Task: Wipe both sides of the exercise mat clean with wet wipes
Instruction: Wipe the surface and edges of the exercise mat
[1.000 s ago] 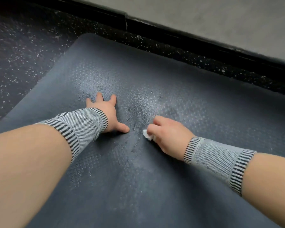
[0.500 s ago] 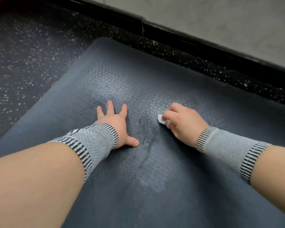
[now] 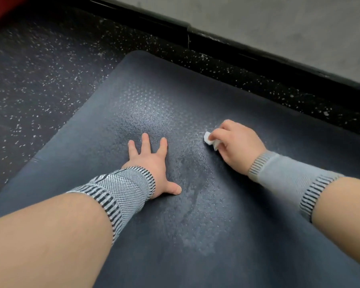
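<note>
The right hand (image 3: 236, 145) has slid its pinched wet wipe (image 3: 210, 140) farther up the exercise mat (image 3: 195, 235); the flat, open left hand (image 3: 152, 163) should keep bracing through overlapping strokes.

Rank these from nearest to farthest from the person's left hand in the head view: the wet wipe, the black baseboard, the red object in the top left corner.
Measured from the left hand, pressed flat on the mat:
1. Wet wipe, just to the right, pinched in the right hand.
2. Black baseboard, beyond the mat's far edge.
3. Red object, far top left corner.
</note>
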### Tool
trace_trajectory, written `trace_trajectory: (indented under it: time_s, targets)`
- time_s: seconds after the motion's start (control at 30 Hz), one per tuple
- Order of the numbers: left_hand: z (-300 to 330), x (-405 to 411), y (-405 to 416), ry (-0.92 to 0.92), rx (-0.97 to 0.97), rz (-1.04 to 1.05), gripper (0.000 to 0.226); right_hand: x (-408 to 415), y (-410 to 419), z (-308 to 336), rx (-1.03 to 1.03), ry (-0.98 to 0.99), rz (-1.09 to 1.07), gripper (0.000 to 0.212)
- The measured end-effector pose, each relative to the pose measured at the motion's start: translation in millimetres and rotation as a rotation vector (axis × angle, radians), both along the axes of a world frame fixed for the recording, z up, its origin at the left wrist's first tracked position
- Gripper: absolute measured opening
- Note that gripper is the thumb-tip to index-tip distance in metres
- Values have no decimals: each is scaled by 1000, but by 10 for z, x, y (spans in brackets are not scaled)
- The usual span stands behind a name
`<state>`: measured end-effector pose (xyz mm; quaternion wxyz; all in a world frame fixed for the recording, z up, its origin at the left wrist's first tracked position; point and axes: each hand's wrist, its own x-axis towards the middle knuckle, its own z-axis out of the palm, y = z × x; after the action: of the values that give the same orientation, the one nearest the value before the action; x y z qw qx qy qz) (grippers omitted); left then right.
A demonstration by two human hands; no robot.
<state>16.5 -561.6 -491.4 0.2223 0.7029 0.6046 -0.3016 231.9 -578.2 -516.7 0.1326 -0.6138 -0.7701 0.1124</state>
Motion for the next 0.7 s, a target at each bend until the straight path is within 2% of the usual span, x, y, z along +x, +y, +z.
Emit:
trace_trajectory:
  time_s: [0.07,0.2,0.27,0.33,0.47,0.53,0.57,0.7]
  targets:
    - [0,1,4,7,-1,-8,135,191,284,-16,56,-82,-78,19]
    - [1,0,0,13,-9,-3,136,628,808,-39,76,-152,-537,25]
    - [11,0,0,12,-14,-1,135,565,825,-37,52,-114,-598,25]
    - [15,0,0,7,-20,1,135,326,668,-32,38,-57,-506,21]
    - [14,9,-6,7,-25,3,136,-29,64,22,8,34,-7,17]
    - [17,6,-1,10,-27,4,135,83,142,52,12,19,108,17]
    - [17,7,-1,11,-30,5,135,171,289,61,38,-25,56,21]
    - [-5,9,3,34,-26,-9,135,608,898,33,120,-85,-449,27]
